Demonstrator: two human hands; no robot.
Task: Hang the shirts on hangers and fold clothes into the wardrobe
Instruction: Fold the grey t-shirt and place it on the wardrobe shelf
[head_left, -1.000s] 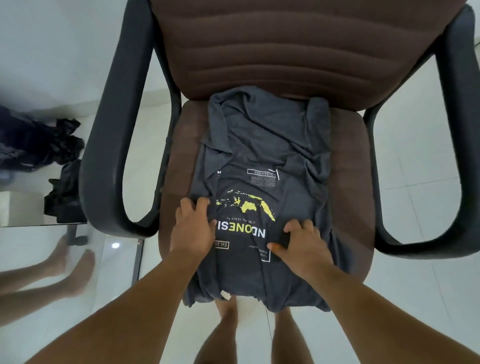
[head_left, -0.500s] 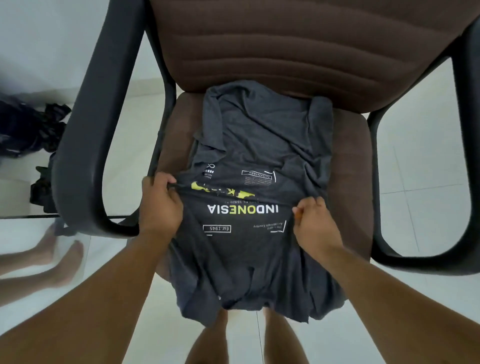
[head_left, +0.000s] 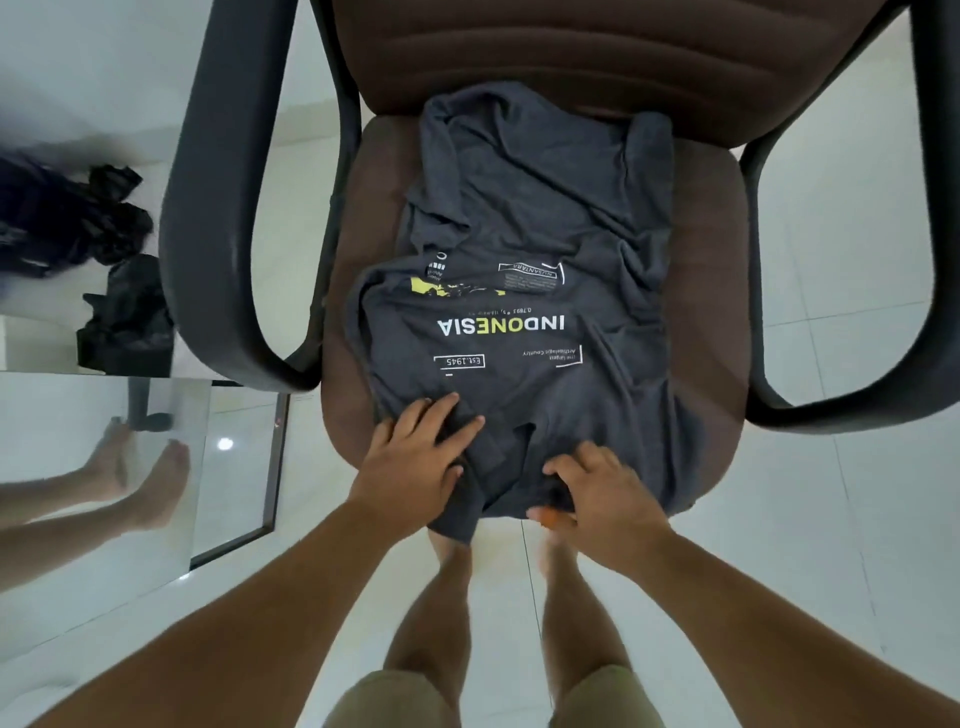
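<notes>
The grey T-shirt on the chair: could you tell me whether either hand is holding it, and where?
The left hand presses flat on the grey T-shirt near its front edge. The right hand curls round that near edge.

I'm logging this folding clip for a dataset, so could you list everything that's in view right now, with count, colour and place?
T-shirt: one, dark grey with white and yellow print, spread on the chair seat, near edge hanging over the front.
Chair: one, brown upholstery with black armrests, centre.
Dark clothes: a heap, black and navy, far left; count unclear.
Mirror panel: one, dark-framed, lower left, reflecting legs and feet.
Floor: white tiles, all around.
Shorts: one pair, khaki, bottom edge.
Left hand: fingers spread flat on the shirt's near part.
Right hand: fingers curled at the shirt's near edge.
</notes>
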